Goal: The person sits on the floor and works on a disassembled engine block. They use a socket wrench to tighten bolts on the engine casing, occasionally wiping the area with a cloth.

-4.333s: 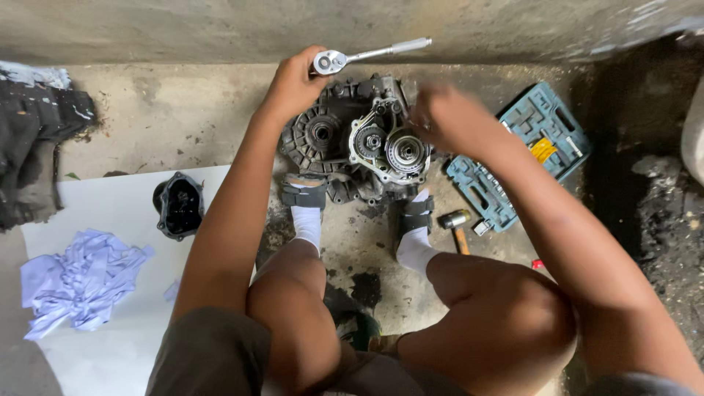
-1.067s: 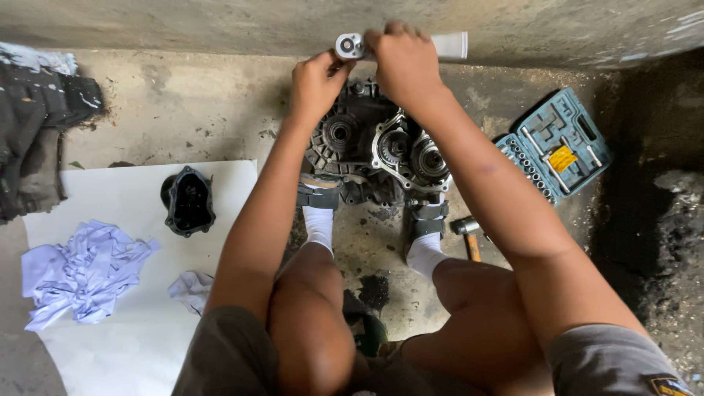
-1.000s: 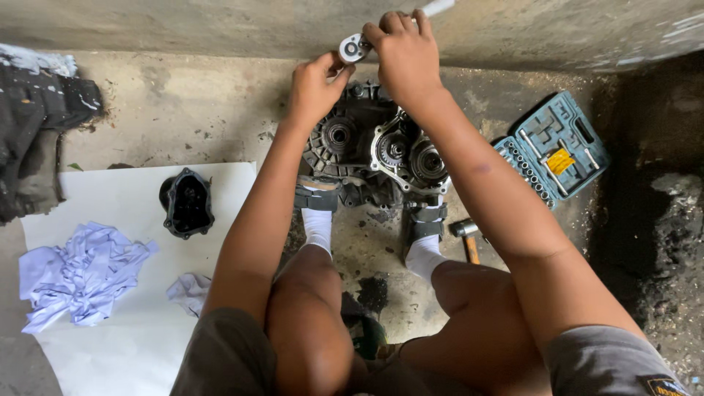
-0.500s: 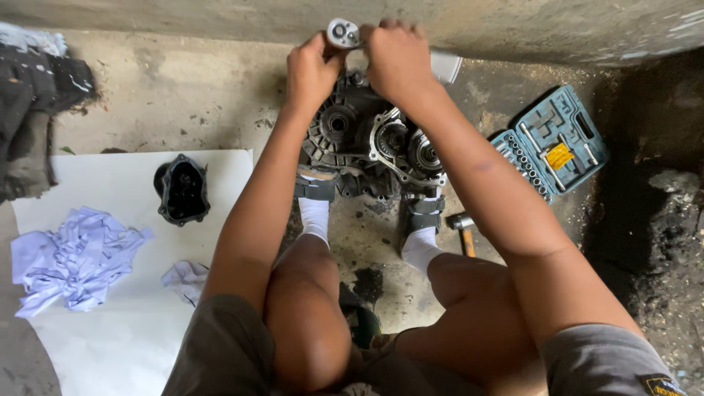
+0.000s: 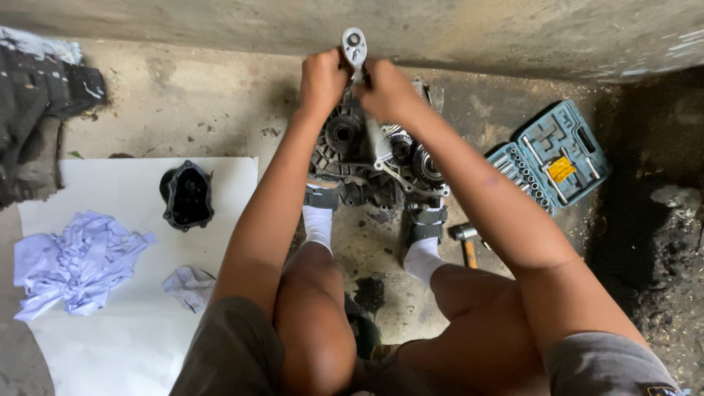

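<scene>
A greasy metal engine case [image 5: 370, 158] with exposed gears stands on the concrete floor between my feet. Above its far edge, a chrome ratchet wrench [image 5: 354, 45] points its round head away from me. My left hand [image 5: 323, 77] is closed around the wrench just left of the head. My right hand [image 5: 385, 86] grips the wrench handle on the right side, hiding most of the handle. Both hands touch each other over the top of the engine case.
A white sheet [image 5: 125, 293] on the left carries a black engine cover [image 5: 188, 195] and crumpled pale cloths [image 5: 77, 260]. An open teal socket set case [image 5: 551, 163] lies at right, a hammer [image 5: 465, 240] near my right foot. A concrete wall [image 5: 220, 22] runs behind.
My right hand has swung the wrench handle from pointing right toward me, so the wrench now stands nearly in line with the view. Both hands have drawn together at the head.
</scene>
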